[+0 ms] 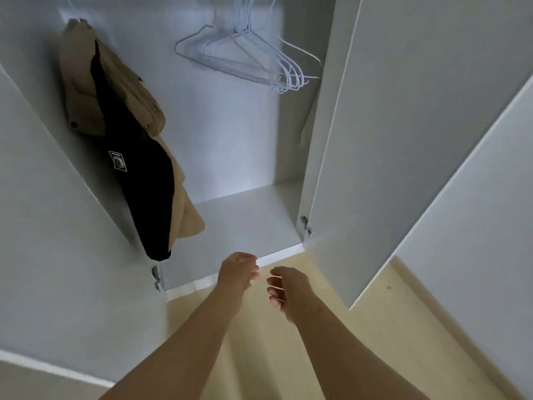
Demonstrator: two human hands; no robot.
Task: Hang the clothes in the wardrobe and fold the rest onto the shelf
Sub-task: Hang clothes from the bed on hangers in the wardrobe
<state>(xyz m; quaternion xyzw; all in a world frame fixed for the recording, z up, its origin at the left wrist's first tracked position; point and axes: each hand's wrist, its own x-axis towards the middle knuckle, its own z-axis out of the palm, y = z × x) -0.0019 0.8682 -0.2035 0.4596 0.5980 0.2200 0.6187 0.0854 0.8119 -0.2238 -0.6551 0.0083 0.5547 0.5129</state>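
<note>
Hands reach low toward an open wardrobe (230, 140), the left hand (238, 272) and right hand (290, 290) near each other above the wood floor (259, 342), fingers loosely curled and holding nothing, apparently between garments. At far left, the left door (57, 226) stands swung wide. Just inside it, a tan coat (86, 90) hangs high against the side wall, with a black garment (144, 174) bearing a small white patch hanging in front of it and touching it. Both sit hard to that side, likely to leave room for more. Beside their hems lies the wardrobe's white bottom panel (253, 220). Toward the right, a bunch of white wire hangers (284, 77) hangs together, none carrying clothing, well apart from the two garments and ready for whatever comes next. Beyond them the right door (403, 140) stands open. No clothes waiting to be hung or folded appear in view, and no shelf for folded items can be made out, so the job looks partly done, with the next piece to be fetched from out of frame.
</note>
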